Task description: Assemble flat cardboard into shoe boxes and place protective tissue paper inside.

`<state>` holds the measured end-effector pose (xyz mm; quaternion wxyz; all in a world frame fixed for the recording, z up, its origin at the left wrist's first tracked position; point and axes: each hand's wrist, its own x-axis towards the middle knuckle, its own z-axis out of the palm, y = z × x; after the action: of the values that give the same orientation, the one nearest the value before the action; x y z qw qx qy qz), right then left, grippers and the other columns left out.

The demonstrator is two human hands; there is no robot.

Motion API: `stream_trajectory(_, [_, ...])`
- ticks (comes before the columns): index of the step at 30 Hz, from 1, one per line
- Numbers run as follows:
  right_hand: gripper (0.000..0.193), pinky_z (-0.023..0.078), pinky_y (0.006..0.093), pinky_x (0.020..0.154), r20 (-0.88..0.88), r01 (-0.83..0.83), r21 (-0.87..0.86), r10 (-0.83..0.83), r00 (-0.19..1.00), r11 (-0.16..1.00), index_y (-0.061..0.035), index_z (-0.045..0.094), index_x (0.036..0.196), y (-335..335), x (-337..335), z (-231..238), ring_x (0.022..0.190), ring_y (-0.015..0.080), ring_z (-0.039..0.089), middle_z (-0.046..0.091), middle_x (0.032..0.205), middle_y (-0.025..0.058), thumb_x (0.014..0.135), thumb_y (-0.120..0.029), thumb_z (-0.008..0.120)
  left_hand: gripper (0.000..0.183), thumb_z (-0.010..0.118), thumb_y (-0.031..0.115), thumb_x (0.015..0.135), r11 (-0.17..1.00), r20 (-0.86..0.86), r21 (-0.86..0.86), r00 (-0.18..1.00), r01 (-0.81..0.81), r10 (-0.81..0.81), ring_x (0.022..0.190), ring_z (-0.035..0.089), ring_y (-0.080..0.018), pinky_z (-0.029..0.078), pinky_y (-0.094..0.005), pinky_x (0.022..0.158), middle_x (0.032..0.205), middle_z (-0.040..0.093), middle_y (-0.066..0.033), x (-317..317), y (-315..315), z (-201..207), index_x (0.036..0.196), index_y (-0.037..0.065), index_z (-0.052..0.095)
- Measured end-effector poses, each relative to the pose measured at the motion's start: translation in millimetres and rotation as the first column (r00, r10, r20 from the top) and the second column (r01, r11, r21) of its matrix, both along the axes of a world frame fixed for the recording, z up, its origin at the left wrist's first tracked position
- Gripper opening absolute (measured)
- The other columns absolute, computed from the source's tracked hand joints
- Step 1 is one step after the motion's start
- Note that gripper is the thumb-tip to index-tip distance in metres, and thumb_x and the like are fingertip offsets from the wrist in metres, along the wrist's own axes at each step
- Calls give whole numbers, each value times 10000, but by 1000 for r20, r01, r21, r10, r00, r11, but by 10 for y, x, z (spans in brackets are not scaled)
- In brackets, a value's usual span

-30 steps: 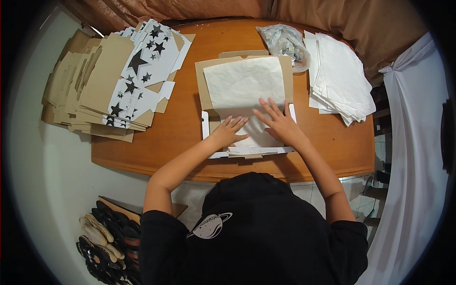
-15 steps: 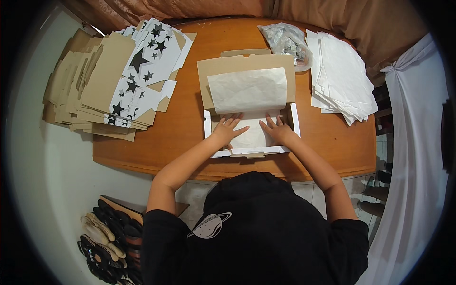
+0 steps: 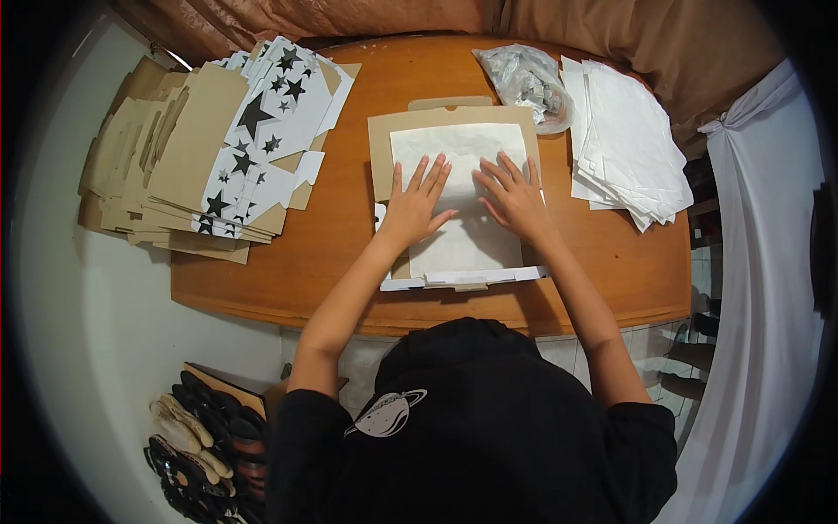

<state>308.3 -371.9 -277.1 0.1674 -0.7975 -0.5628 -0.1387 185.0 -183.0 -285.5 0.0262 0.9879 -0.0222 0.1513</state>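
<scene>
An open cardboard box (image 3: 378, 148), brown inside with white outer walls, sits in the middle of the wooden table. A sheet of white paper (image 3: 467, 253) lines it, running from the box floor up over the raised lid. My left hand (image 3: 415, 205) rests on the paper's left part with fingers spread. Over its right part lies my right hand (image 3: 515, 201), fingers also spread and pointing away from me. Neither hand grips anything. The box's front wall (image 3: 480, 278) stands up nearest me.
Flattened cardboard boxes (image 3: 188, 148), some white with black stars, are stacked at the table's left. A clear plastic bag (image 3: 528, 92) of small items lies at the back right, beside a pile of white paper sheets (image 3: 633, 140). Shoes (image 3: 205, 437) stand on the floor at lower left.
Both hands have moved away from me, from the box floor up toward the lid. The paper now lies flatter against the lid.
</scene>
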Motion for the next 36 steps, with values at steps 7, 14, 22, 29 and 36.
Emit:
stream_trajectory(7, [444, 90, 678, 996, -128, 78, -78, -88, 988, 994, -196, 487, 1237, 1, -11, -217, 1253, 260, 370, 458, 1310, 4, 828, -350, 568, 754, 623, 493, 745, 996, -54, -68, 997, -49, 45, 1259, 368, -296, 143, -610, 1024, 1386, 377, -73, 18, -48, -133, 1333, 95, 370])
stream_trajectory(14, [411, 89, 681, 991, -178, 61, -40, -68, 982, 997, -185, 519, 1201, -11, 21, -165, 1236, 275, 393, 492, 1274, 9, 830, -354, 569, 695, 636, 493, 721, 988, -17, -148, 999, -41, 39, 1179, 454, -294, 145, -594, 1018, 1304, 471, -83, 77, -37, -78, 1256, 85, 461])
stream_trajectory(22, [261, 290, 513, 968, -334, 160, 311, -49, 941, 937, -110, 585, 1074, -49, 266, 113, 1138, 289, 467, 549, 1124, 78, 830, -200, 565, 500, 628, 400, 745, 975, 244, -214, 970, 65, -11, 1031, 489, -235, 314, -449, 848, 1119, 546, -66, 615, -291, 216, 1128, 92, 533])
stream_trajectory(29, [194, 446, 359, 803, -474, 481, 436, -260, 841, 761, -9, 595, 974, -107, 1224, -390, 926, 331, 559, 567, 1008, 154, 793, -32, 529, 311, 490, 293, 844, 952, 78, -264, 988, 152, -136, 1077, 481, -228, 312, -490, 880, 1137, 559, -64, 1645, -570, 85, 1062, 93, 588])
stream_trajectory(36, [187, 456, 399, 753, -378, 528, 320, -405, 832, 786, -11, 596, 904, 144, 1727, -686, 872, 330, 568, 578, 904, 161, 728, -25, 536, 437, 344, 354, 879, 984, -457, -159, 878, 78, -143, 1174, 427, -253, 223, -577, 949, 1255, 513, -63, 2583, -522, 69, 1179, 104, 541])
